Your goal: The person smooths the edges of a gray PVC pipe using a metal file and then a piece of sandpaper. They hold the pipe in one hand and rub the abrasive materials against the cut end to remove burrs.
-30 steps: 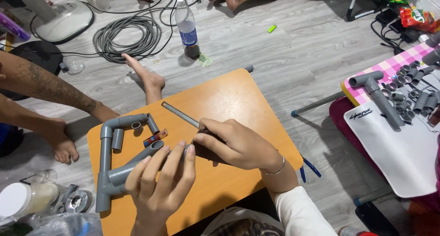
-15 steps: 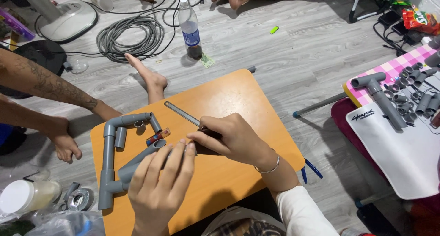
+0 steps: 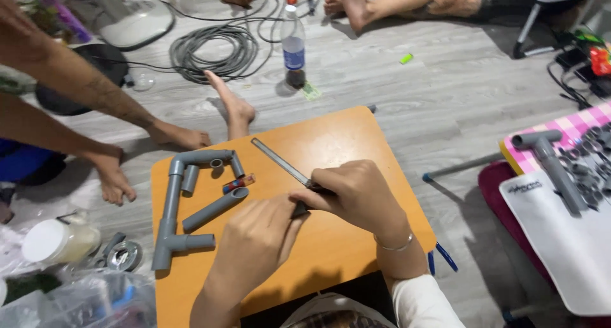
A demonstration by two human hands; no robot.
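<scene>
Pipework sits at the left of the orange table (image 3: pixel 356 130): grey pipe assembly (image 3: pixel 175 207), elbows and a tee joined into a frame, with a loose grey pipe piece (image 3: pixel 214 208) lying slantwise inside it and a small red tube (image 3: pixel 238 184) just beside that. Off the table's left edge another person's hand (image 3: pixel 113 178) rests flat on the floor near a white-lidded jar (image 3: pixel 54 242).

Toward the middle, the left hand (image 3: pixel 254 245) is curled, fingertips pinching a small dark part (image 3: pixel 299 208) at the spot where the two hands meet. Half a second earlier its fingers were more spread over the tabletop; now they have drawn in, so the work looks to have turned from steadying to fine handling at that joint.

Further right, the right hand (image 3: pixel 359 194) is closed around the near end of a thin metal blade (image 3: pixel 280 162), which slants up and left across the table as it did before. A bracelet (image 3: pixel 394 244) circles that wrist. At far right, more grey fittings (image 3: pixel 554 159) lie on a pink checked surface.
</scene>
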